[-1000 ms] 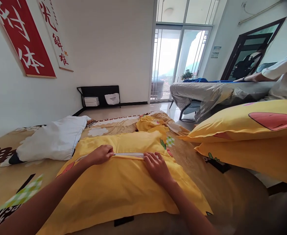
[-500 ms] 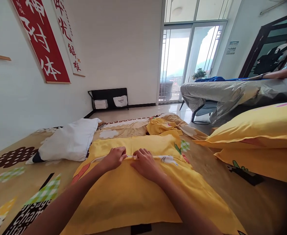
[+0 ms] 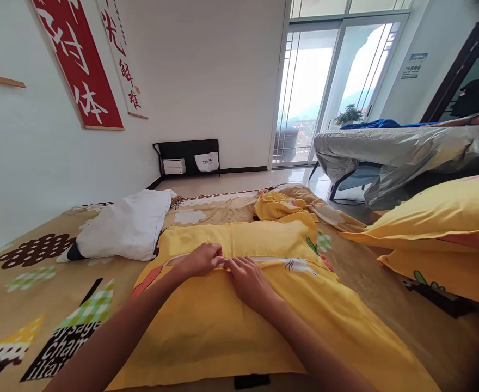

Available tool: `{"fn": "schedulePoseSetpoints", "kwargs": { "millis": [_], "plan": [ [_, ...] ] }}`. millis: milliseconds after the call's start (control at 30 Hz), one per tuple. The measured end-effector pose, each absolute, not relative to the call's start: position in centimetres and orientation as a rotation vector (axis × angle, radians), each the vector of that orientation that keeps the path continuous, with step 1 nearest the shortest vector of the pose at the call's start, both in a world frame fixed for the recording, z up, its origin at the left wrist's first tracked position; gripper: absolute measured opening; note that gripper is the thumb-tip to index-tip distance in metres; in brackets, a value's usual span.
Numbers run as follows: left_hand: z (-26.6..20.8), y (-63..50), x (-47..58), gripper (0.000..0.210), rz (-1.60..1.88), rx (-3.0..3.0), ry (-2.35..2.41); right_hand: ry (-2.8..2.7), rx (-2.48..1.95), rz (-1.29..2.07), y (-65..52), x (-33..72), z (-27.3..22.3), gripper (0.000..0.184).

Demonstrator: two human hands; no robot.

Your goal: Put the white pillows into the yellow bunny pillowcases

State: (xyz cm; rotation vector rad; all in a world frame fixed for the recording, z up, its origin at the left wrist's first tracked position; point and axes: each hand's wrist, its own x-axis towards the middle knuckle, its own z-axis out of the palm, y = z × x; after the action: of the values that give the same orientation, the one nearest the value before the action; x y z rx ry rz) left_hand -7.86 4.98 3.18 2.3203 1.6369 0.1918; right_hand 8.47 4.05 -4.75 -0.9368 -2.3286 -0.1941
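A wide tan bedsheet printed with brown, green and white patches (image 3: 39, 283) covers the bed, and on it, in the middle of the view, lies the plump bright yellow fabric pillowcase with its pillow inside (image 3: 231, 321). A pale zipper seam (image 3: 264, 260) runs across the pillowcase towards 3 o'clock. At 10 o'clock from the hands rests a bare white pillow (image 3: 129, 226); at 3 o'clock lie two stacked yellow pillows (image 3: 447, 228); a crumpled yellow cloth (image 3: 280, 206) sits at 12 o'clock.

The left hand (image 3: 201, 260) is closed, pinching the seam, and the right hand (image 3: 247, 280) touches it, fingertips gathered on the same spot, though whether they grip the slider is hidden. To do this well, I judge the left hand should hold the fabric taut and flat along the seam while the right draws in a straight line, keeping loose cloth out of the teeth.
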Motion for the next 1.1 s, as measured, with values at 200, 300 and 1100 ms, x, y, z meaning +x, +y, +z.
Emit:
{"fn": "schedulePoseSetpoints", "kwargs": {
  "millis": [200,300,1100],
  "plan": [
    [1.6,4.5,-8.4,0.015,0.220,2.343,1.691,-2.451,-0.937,-0.313,3.8,9.1,-4.8,0.023],
    [1.8,4.1,-8.5,0.016,0.205,2.335,1.741,-2.509,-0.965,-0.352,3.6,9.2,-4.2,0.021],
    [-3.8,1.8,-23.7,0.025,0.440,2.140,2.173,-2.445,-0.715,-0.634,4.0,9.2,-2.8,0.018]
  ]
}}
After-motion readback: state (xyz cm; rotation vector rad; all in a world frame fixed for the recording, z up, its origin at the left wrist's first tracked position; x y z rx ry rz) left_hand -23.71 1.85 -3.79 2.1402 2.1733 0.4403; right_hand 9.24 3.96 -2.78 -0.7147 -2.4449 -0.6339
